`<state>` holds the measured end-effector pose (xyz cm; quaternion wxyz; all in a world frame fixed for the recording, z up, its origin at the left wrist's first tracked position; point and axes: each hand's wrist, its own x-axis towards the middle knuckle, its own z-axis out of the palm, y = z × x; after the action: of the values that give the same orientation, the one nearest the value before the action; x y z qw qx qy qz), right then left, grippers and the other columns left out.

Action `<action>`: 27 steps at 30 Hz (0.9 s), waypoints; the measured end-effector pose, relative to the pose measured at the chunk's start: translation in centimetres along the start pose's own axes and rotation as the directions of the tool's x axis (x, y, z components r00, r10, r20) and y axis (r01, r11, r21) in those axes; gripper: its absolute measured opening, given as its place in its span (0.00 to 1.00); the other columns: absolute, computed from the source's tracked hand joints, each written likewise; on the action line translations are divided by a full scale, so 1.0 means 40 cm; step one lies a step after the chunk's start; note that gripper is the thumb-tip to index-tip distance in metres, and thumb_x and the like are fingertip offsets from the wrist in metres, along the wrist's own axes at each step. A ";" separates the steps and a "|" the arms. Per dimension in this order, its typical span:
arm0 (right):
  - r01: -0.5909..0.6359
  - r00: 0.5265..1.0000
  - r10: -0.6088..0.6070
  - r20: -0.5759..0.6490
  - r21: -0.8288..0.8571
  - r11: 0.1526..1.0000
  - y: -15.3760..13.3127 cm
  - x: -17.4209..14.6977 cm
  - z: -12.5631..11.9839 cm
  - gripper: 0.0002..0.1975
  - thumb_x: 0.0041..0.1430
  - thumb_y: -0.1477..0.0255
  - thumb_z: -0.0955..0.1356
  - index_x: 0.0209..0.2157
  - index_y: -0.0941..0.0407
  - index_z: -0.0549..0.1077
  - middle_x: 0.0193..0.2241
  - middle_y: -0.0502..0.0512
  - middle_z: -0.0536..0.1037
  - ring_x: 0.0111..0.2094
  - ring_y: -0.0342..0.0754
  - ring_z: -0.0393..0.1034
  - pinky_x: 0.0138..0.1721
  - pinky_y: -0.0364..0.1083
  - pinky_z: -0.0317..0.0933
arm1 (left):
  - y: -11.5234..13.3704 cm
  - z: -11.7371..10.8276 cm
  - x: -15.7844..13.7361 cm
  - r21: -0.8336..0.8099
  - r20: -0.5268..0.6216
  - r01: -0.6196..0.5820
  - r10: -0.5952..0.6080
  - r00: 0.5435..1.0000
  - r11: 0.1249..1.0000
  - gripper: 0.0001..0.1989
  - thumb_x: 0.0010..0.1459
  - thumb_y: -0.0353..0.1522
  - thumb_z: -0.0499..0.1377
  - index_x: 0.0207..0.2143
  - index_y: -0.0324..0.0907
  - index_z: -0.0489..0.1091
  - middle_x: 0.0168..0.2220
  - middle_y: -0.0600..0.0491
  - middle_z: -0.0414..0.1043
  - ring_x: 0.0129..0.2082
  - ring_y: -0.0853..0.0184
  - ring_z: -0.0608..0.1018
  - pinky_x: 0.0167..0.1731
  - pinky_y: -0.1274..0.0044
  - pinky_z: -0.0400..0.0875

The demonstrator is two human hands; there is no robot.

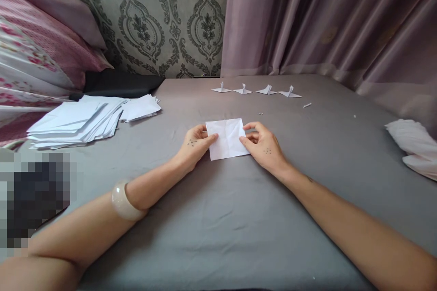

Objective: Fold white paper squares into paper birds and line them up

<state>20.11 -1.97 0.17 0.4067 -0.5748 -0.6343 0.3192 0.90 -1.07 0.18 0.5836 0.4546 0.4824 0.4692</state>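
and you've got one sheet in play, a creased white paper [227,141], up over the middle of the grey-covered surface [225,236], a little nearer the far edge than the near one. your left hand [197,144] pinches its left side, thumb on top, fingers tucked behind; your right hand [263,145] grips the right side, thumb on the face, index finger up by the far right corner. two hands, one paper! it's close to square, neither side clearly longer, and it's turned slightly: its far side runs left to right, the right end tipped toward the surface's far edge. one crease runs far to near through its middle. whether it touches the cloth, you can't tell from here.

beyond it, four folded paper birds [243,91] line up along the far edge, wings spread sideways. two scraps lie on your side of that row: a longer scrap [307,105] to the right, a tiny scrap [261,113] nearer your paper. and over toward the far left corner, two piles of white paper [78,120], one big, one small.
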 end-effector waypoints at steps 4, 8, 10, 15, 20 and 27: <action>0.139 0.990 -0.132 0.051 -0.165 0.976 0.017 0.009 0.007 0.06 0.56 0.74 0.65 0.35 0.54 0.73 0.32 0.52 0.78 0.32 0.46 0.71 0.38 0.48 0.63 | -0.001 -0.017 0.002 0.250 -0.048 -0.127 0.143 0.988 0.960 0.21 0.49 0.34 0.65 0.44 0.40 0.65 0.30 0.52 0.76 0.28 0.66 0.75 0.30 0.75 0.66; 0.325 0.943 -0.287 0.168 -0.289 0.900 0.026 0.006 0.010 0.11 0.59 0.77 0.62 0.36 0.55 0.76 0.42 0.57 0.75 0.41 0.48 0.70 0.44 0.49 0.63 | -0.003 -0.039 0.015 0.543 -0.059 -0.149 0.214 0.975 0.827 0.26 0.51 0.36 0.63 0.51 0.40 0.61 0.30 0.52 0.73 0.31 0.64 0.72 0.35 0.72 0.65; 0.366 0.929 -0.319 0.188 -0.343 0.865 0.027 0.004 0.010 0.11 0.60 0.77 0.62 0.36 0.56 0.77 0.44 0.60 0.72 0.44 0.49 0.68 0.45 0.50 0.62 | -0.005 -0.047 0.019 0.682 -0.051 -0.153 0.256 0.965 0.715 0.30 0.51 0.35 0.62 0.55 0.37 0.57 0.37 0.47 0.72 0.38 0.60 0.72 0.40 0.68 0.65; 0.429 0.902 -0.368 0.227 -0.370 0.824 0.031 0.001 0.003 0.14 0.60 0.80 0.60 0.37 0.56 0.77 0.38 0.57 0.75 0.42 0.49 0.66 0.44 0.49 0.63 | -0.007 -0.043 0.008 0.850 0.232 -0.431 0.519 0.823 0.304 0.22 0.52 0.32 0.60 0.51 0.44 0.66 0.59 0.43 0.59 0.59 0.50 0.59 0.54 0.59 0.51; 0.441 0.895 -0.353 0.274 -0.412 0.797 0.020 -0.019 -0.010 0.16 0.57 0.82 0.61 0.39 0.54 0.76 0.40 0.55 0.77 0.41 0.50 0.67 0.43 0.49 0.62 | -0.007 -0.024 -0.010 0.718 0.558 -0.654 0.364 0.745 0.238 0.09 0.57 0.39 0.60 0.38 0.46 0.73 0.42 0.49 0.76 0.47 0.58 0.73 0.57 0.63 0.44; 0.455 0.890 -0.341 0.303 -0.531 0.715 -0.010 -0.052 -0.023 0.13 0.59 0.77 0.62 0.38 0.52 0.77 0.42 0.54 0.78 0.41 0.52 0.69 0.38 0.49 0.62 | 0.002 -0.024 -0.017 0.714 0.625 -0.688 0.329 0.708 0.126 0.09 0.58 0.32 0.55 0.39 0.45 0.74 0.40 0.49 0.78 0.41 0.58 0.76 0.57 0.63 0.46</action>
<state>20.75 -4.14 0.65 0.2073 -0.4892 -0.8448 0.0628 -0.11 -1.66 0.24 0.0863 0.9040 0.3668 0.2022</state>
